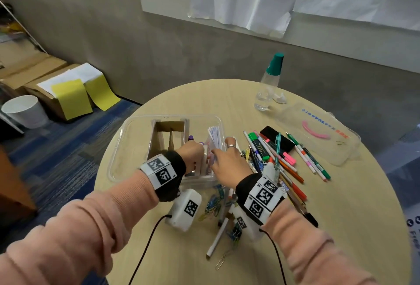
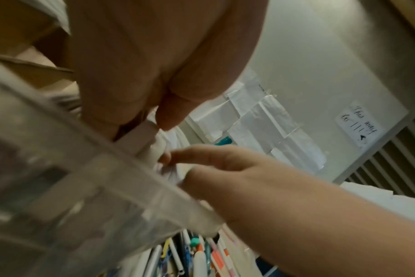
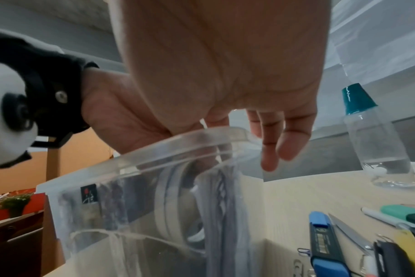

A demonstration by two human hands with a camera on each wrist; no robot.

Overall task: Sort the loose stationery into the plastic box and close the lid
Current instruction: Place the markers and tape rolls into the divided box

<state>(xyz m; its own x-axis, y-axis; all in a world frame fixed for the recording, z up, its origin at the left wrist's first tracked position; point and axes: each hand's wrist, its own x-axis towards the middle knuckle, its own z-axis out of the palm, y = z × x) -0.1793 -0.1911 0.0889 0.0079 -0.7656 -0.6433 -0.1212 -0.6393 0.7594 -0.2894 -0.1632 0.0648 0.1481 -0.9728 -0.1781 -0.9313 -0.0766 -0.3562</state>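
Both hands reach into the clear plastic box [image 1: 118, 148] on the round counter [image 1: 341, 205]. The left hand [image 1: 193, 150] curls its fingers round a white item inside; the right hand [image 1: 227, 159] pinches a stack of paper slips [image 1: 214, 135] standing in the box's right side. Loose pens [image 1: 284, 157] and paper clips [image 1: 214, 203] lie just beside the box. The lid [image 1: 318, 132] rests apart, near a bottle [image 1: 269, 82].
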